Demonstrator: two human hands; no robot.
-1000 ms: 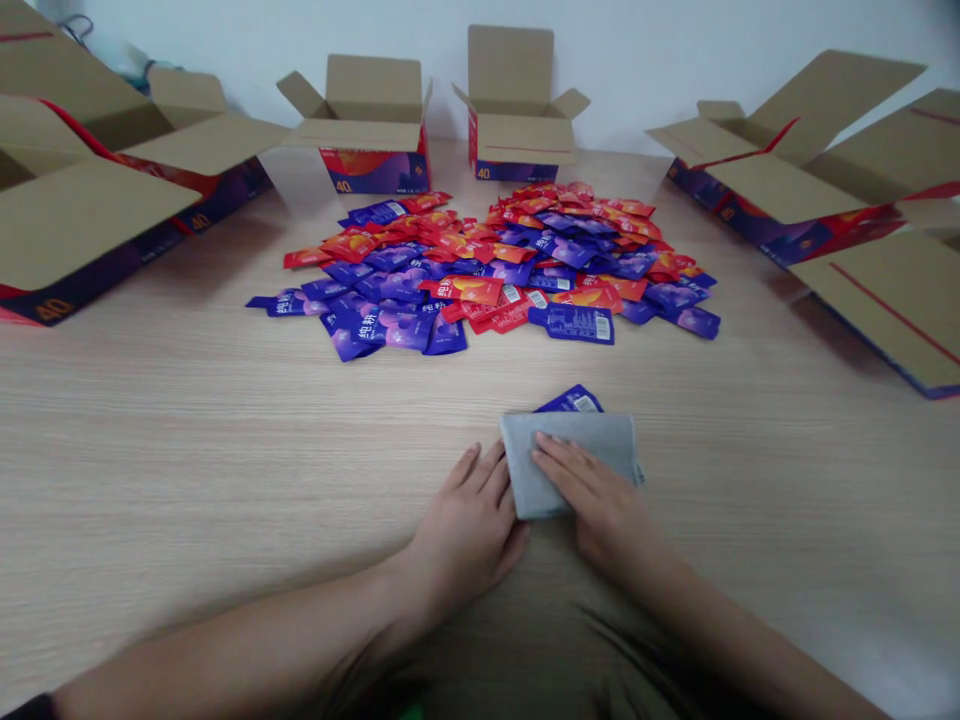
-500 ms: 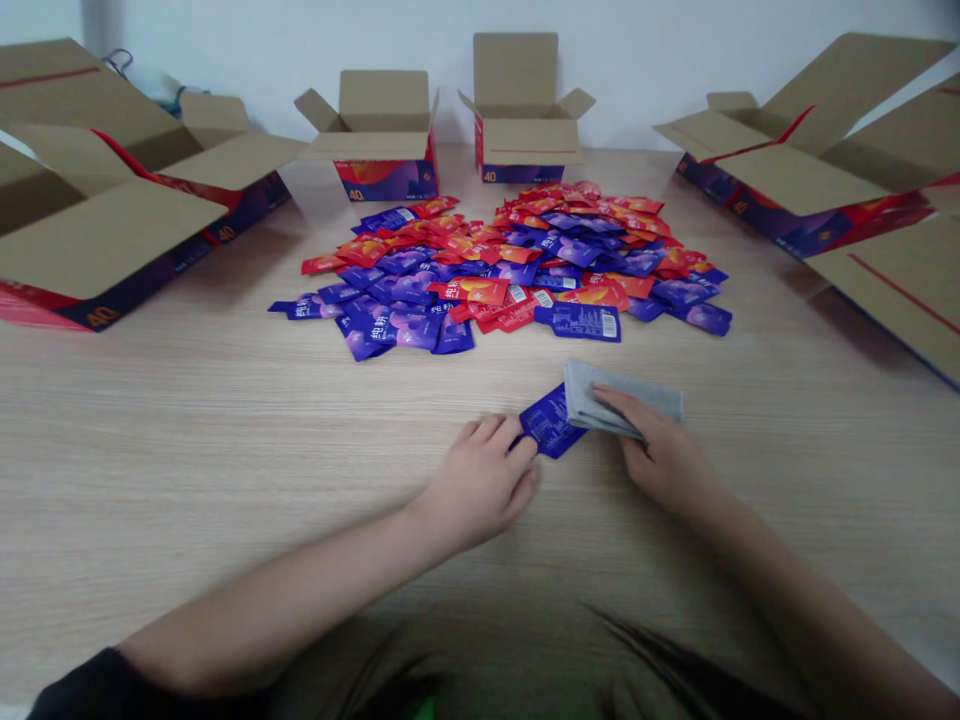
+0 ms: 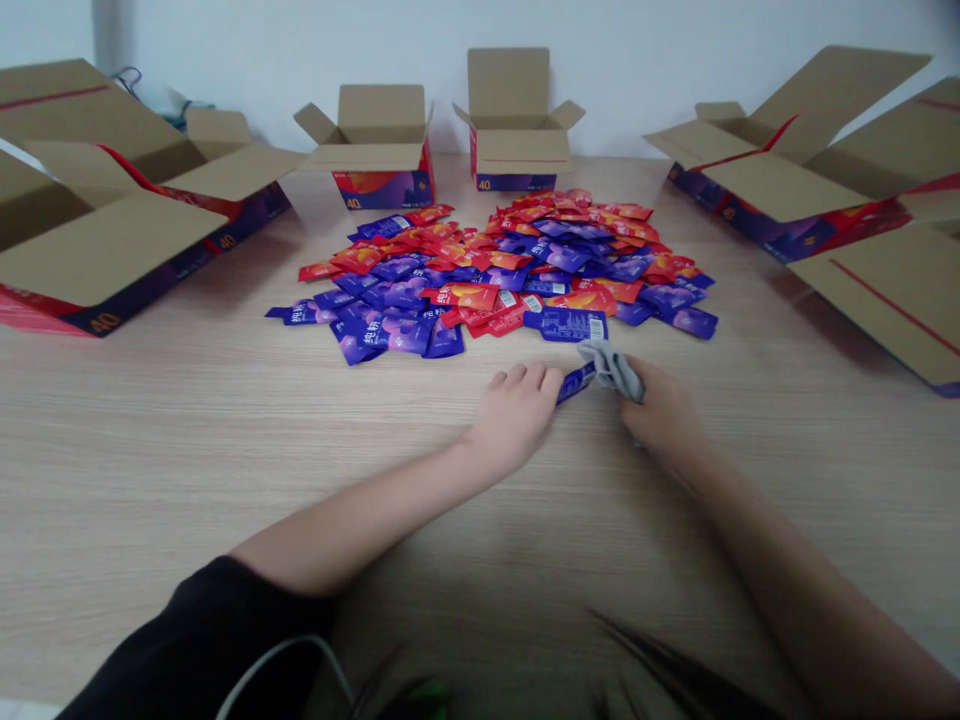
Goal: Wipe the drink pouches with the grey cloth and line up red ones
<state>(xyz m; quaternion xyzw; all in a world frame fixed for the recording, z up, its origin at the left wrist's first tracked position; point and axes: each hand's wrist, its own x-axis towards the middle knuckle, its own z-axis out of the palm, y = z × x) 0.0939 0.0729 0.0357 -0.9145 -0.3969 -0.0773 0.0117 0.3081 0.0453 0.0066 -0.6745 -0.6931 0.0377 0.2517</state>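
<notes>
My left hand (image 3: 516,412) pinches one end of a purple pouch (image 3: 576,381) just above the wooden table (image 3: 187,430). My right hand (image 3: 661,410) is closed on a bunched grey cloth (image 3: 611,364) at the pouch's other end. Both hands sit close together, right in front of the big pile of purple and red pouches (image 3: 502,265).
Two small open cartons (image 3: 375,150) (image 3: 516,125) stand at the back by the wall. Larger open cartons with spread flaps lie at the left (image 3: 112,230) and right (image 3: 817,190) sides. Bare table lies between the pile and the side cartons.
Both hands moved forward toward the pile. The flat grey cloth that my right hand pressed on the pouch is now bunched in that hand, and my left hand has taken hold of the pouch.
</notes>
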